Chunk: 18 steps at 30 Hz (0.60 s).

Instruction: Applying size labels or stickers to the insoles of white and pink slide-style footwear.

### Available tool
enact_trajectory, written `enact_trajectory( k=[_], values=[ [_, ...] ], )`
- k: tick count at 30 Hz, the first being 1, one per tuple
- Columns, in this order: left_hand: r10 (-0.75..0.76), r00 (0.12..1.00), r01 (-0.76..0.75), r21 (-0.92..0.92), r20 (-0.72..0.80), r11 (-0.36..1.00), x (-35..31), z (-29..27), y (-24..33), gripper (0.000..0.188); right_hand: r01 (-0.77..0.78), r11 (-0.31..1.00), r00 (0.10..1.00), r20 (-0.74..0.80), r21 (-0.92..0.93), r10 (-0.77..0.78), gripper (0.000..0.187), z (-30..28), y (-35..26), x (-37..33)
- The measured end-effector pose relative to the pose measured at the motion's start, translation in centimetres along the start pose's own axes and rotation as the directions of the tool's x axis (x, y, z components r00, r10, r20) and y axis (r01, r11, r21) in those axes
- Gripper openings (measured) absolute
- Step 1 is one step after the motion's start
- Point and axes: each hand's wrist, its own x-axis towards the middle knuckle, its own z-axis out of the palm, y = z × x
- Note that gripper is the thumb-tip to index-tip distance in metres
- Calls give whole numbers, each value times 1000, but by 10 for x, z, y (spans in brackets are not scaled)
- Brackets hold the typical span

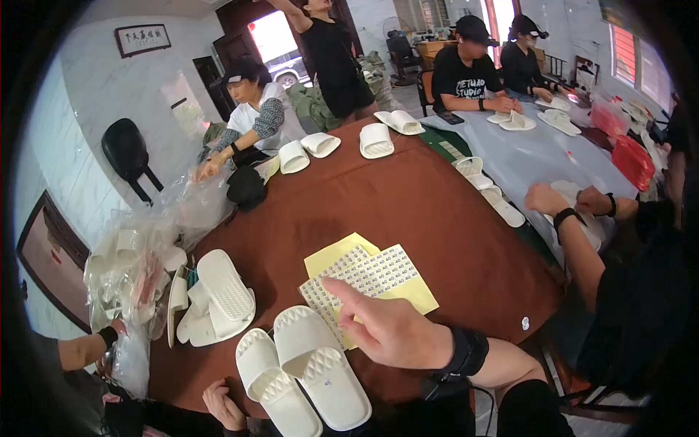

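Note:
Above the label sheets, my right hand (pixel 397 328) has its index finger stretched out and its other fingers partly curled; I see nothing gripped in it. Beneath lie white sheets of small printed labels (pixel 386 273) and yellow backing paper (pixel 419 291). Closest to me is a pair of white slippers, the left slipper (pixel 280 397) beside the right slipper (pixel 346 400). A small label (pixel 328 382) shows on the right slipper's insole. My left hand (pixel 224 406) rests by the table edge, left of the pair, its fingers loosely extended.
More white slippers (pixel 226 291) are piled at left, near clear plastic bags (pixel 135 291) and a co-worker's hand (pixel 116 331). Other pairs line the brown table's (pixel 291 211) far edge. Co-workers handle slippers at the grey-covered table (pixel 531 164) on the right.

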Motion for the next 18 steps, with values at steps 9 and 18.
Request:
enact_trajectory(
  k=[9,18],
  values=[
    [-55,998,55,22,-9,998,10,-7,27,8,244,969,970,14,-39,-244,68,9,-5,-26],
    [-136,989,136,1,53,991,8,-11,24,12,187,982,981,54,-35,-185,61,18,0,-32]
  ],
)
